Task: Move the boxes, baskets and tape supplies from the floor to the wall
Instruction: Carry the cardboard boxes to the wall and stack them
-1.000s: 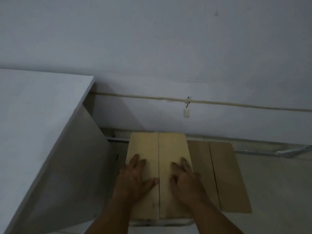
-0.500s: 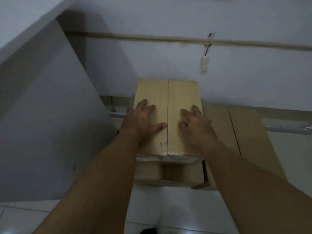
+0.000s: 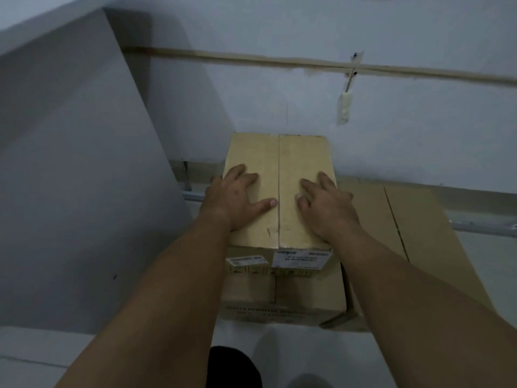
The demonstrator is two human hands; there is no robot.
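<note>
Under both palms sits the top box, stacked on the lower box, with its far end at the wall, touching it or just short, can't tell which. Left hand lies flat and spread on the left flap, thumb pointing at the centre seam. Right hand lies flat on the right flap, fingers slightly bent. Neither hand grips anything. My read: they're pressing down and forward to seat the box square on the stack and snug to the wall. One palm per flap keeps the untaped seam shut. Just right of the right hand, the side box sits lower, also along the wall. Left of the left hand is a grey panel, so the stack fills the gap between. Floor runs near the forearms. This box looks about placed.
</note>
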